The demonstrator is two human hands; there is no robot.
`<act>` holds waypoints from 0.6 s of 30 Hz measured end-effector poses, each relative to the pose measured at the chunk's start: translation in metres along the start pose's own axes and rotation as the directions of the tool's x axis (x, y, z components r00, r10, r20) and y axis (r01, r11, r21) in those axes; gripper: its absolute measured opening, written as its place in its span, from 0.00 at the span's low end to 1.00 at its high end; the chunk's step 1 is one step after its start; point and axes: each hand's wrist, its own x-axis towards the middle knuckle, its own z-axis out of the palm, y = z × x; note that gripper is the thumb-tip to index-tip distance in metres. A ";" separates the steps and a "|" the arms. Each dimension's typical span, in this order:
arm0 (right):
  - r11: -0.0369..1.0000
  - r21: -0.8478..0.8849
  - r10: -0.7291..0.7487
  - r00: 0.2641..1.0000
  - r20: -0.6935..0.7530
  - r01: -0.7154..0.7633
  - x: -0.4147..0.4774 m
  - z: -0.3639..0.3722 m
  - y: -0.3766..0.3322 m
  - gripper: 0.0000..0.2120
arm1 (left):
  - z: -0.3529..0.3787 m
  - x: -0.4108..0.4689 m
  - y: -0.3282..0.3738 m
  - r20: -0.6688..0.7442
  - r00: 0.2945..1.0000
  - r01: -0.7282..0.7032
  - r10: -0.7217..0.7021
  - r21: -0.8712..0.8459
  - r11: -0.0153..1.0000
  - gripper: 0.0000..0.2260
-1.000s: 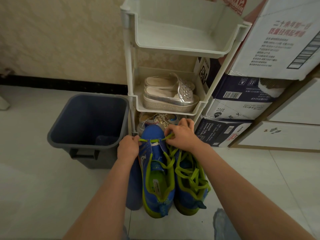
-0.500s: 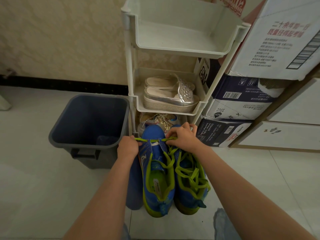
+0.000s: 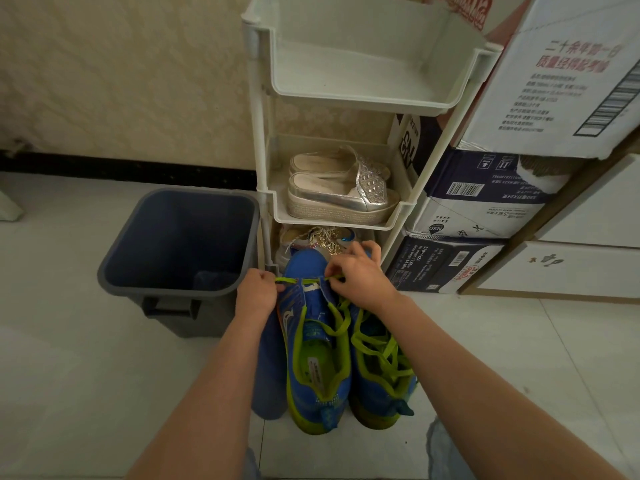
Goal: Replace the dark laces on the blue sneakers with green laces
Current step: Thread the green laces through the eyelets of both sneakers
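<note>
Two blue sneakers with yellow-green soles stand side by side on the floor, toes pointing away from me. The left sneaker (image 3: 313, 344) has a green lace (image 3: 300, 280) stretched flat across its lowest eyelets near the toe. My left hand (image 3: 256, 294) pinches the lace's left end beside the shoe. My right hand (image 3: 358, 277) pinches its right end above the toe. The right sneaker (image 3: 379, 368) is threaded with loose green lace over its tongue; its toe is hidden under my right hand.
A grey bin (image 3: 180, 251) stands left of the shoes. A white plastic shoe rack (image 3: 346, 98) rises just beyond the toes, holding silver platform shoes (image 3: 341, 194) and more footwear below. Stacked cardboard boxes (image 3: 485, 195) fill the right side. A blue insole (image 3: 268, 372) lies left of the left sneaker.
The lace across the toe has been drawn straighter and flatter between my two hands. My hands stay at the shoe's toe, barely shifted.
</note>
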 end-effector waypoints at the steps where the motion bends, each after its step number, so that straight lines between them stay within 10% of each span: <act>1: 1.000 -0.004 0.011 1.000 0.003 -0.011 0.000 0.000 0.000 0.08 | 0.000 -0.005 0.003 0.001 1.000 -0.019 0.019 0.007 1.000 0.07; 18: 0.917 0.094 0.349 0.893 0.283 -0.388 0.014 0.002 -0.005 0.12 | 0.002 -0.024 0.013 0.029 0.996 -0.090 0.086 0.295 0.951 0.10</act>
